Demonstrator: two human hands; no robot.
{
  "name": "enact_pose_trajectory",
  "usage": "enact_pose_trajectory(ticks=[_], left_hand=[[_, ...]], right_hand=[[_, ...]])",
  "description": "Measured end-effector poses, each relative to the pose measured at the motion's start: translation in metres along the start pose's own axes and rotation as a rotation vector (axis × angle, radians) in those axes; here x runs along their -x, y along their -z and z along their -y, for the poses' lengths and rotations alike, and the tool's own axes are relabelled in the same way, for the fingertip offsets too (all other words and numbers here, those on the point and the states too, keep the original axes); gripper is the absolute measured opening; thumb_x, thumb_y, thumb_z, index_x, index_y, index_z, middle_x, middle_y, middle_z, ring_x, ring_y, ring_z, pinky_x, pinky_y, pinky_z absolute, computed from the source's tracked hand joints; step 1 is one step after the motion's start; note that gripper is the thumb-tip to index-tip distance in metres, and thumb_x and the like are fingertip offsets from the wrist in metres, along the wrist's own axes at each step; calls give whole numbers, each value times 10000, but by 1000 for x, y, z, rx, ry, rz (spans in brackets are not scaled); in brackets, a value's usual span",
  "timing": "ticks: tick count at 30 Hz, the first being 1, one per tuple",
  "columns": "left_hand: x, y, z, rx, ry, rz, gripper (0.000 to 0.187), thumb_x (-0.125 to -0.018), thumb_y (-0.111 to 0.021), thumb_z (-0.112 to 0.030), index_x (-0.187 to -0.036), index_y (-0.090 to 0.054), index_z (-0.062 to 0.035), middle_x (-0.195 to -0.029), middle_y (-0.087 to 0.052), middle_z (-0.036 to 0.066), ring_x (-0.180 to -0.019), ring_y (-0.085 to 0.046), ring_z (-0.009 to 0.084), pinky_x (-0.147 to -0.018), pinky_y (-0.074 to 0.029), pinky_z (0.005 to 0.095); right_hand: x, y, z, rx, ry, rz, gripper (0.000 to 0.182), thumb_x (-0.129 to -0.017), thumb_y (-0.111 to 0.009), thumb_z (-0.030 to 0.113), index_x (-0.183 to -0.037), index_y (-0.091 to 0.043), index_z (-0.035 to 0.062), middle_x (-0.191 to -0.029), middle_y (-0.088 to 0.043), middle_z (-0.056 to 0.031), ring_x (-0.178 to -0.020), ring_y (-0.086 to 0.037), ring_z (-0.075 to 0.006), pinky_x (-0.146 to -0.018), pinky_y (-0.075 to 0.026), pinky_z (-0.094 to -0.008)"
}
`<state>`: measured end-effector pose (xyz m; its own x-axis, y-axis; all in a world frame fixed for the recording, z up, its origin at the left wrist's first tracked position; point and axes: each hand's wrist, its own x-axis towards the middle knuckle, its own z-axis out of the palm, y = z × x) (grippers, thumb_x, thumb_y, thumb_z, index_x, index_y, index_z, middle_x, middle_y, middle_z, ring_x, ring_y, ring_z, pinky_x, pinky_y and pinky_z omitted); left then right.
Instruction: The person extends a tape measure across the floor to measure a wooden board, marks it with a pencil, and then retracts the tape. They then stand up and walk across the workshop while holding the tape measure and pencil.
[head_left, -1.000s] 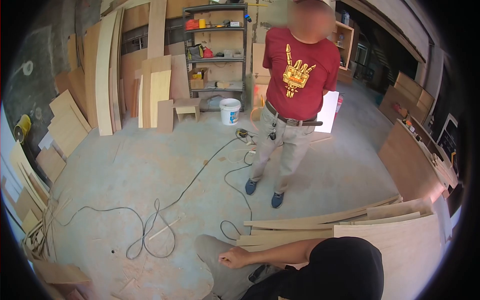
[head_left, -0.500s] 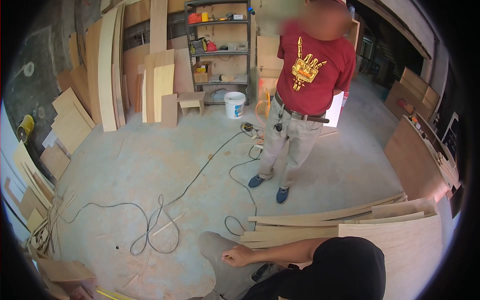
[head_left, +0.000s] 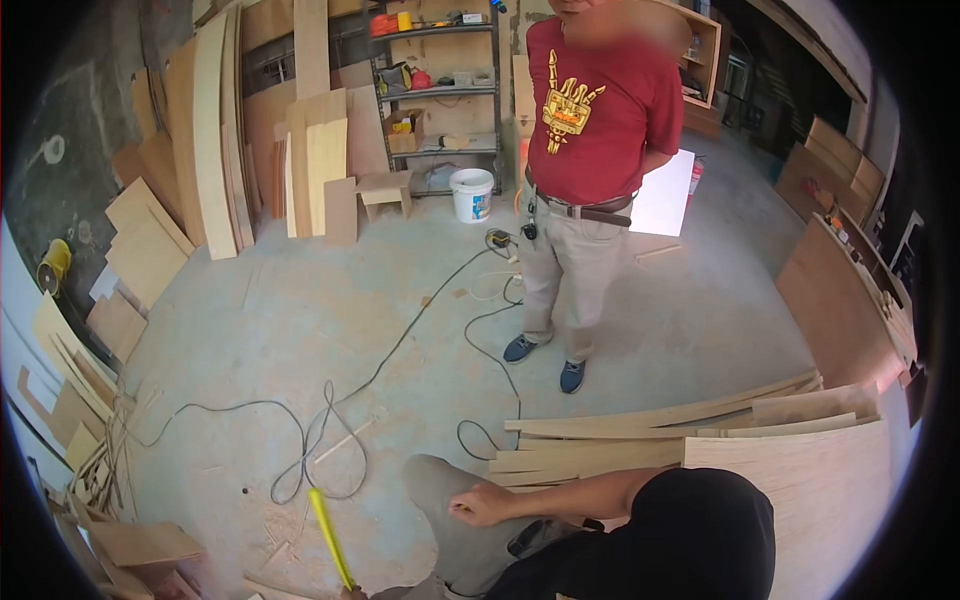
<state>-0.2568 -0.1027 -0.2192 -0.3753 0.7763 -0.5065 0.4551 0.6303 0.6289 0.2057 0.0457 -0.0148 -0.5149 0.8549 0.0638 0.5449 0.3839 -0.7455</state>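
My right hand (head_left: 481, 504) rests on my grey-trousered knee (head_left: 440, 482) with its fingers curled into a loose fist, and I see nothing in it. At the bottom edge, only a small part of my left hand (head_left: 352, 593) shows, closed at the lower end of a yellow tape measure (head_left: 328, 535). Its narrow blade slants up and left above the floor. The rest of the left hand is cut off by the frame.
A person in a red shirt (head_left: 600, 120) stands ahead, hands behind the back. A black cable (head_left: 385, 365) loops across the floor. Wooden boards (head_left: 780, 480) lie to my right; more boards (head_left: 210, 140) lean at left. A shelf (head_left: 440, 92) and white bucket (head_left: 472, 196) stand behind.
The yellow tape measure has come up from the lower left edge towards the middle, with part of my left hand now showing. My right hand stays on the knee. The view has shifted slightly.
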Motion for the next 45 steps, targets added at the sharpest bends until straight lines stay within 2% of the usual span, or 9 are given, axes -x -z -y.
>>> enact_pose_trajectory(ticks=[3, 7, 21, 25, 28, 31, 34, 40, 45], left_hand=[[25, -24, -28, -556, -171, -36, 243, -866, -509, -238, -952, -576, -20, -821, -612, 167, -788, -589, 339, -677, -489, 447], [44, -41, -57, -780, -152, 130, 301, -849, -541, -256, -1000, -589, 0, -966, -644, 240, -969, -606, 403, -788, -496, 473], [126, -86, -69, -665, -115, -6, 330, -768, -641, -219, -1036, -590, -34, -1000, -637, 227, -972, -609, 374, -810, -492, 455], [142, -118, -78, -611, -72, 20, 348, -772, -635, -193, -1073, -582, -25, -1032, -631, 219, -988, -604, 374, -816, -493, 444], [153, -165, -51, -506, -94, -125, 364, -794, -622, -193, -1102, -567, -8, -1032, -629, 222, -989, -603, 374, -808, -496, 441], [187, -192, -71, -506, -154, -250, 435, -777, -662, -235, -1123, -553, 5, -1031, -627, 226, -978, -607, 372, -799, -501, 443], [195, -202, -99, -588, -98, -82, 535, -727, -726, -282, -1133, -544, 15, -1029, -625, 234, -977, -607, 374, -793, -503, 446], [188, -231, -96, -373, -104, -195, 694, -668, -786, -338, -1182, -516, 42, -1050, -611, 262, -996, -590, 404, -835, -496, 447], [222, -245, -111, -555, -278, -289, 637, -814, -646, -244, -1293, -398, 94, -1174, -539, 298, -1096, -531, 400, -882, -465, 431]], right_hand=[[17, 3, -4, -12, 48, -40, 159, -841, -563, 238, -826, -607, 87, -638, -592, -167, -613, -589, -370, -540, -446, -441], [37, 11, -6, -17, 24, -51, 150, -840, -577, 227, -803, -605, 85, -616, -577, -168, -591, -581, -367, -524, -442, -433], [107, 48, -21, -33, 47, -56, 152, -850, -577, 239, -835, -612, 92, -633, -587, -156, -619, -588, -365, -551, -452, -439], [133, 77, -34, -7, 36, -15, 169, -857, -568, 258, -841, -611, 96, -655, -598, -155, -635, -591, -370, -558, -451, -450], [154, 96, -44, -9, -5, 24, 178, -859, -565, 265, -844, -615, 95, -687, -612, -154, -658, -596, -372, -565, -455, -451], [177, 115, -60, 28, -12, 16, 182, -858, -564, 274, -854, -623, 102, -695, -619, -149, -670, -602, -369, -577, -459, -457], [192, 132, -74, -11, -1, -2, 220, -879, -535, 287, -890, -613, 82, -693, -620, -171, -670, -600, -386, -599, -452, -475], [198, 170, -78, 51, -64, 57, 233, -875, -542, 325, -887, -635, 112, -734, -644, -126, -712, -618, -355, -621, -477, -447], [207, 186, -94, 40, -29, 47, 246, -881, -533, 341, -891, -631, 115, -706, -638, -123, -701, -619, -360, -614, -475, -455]])
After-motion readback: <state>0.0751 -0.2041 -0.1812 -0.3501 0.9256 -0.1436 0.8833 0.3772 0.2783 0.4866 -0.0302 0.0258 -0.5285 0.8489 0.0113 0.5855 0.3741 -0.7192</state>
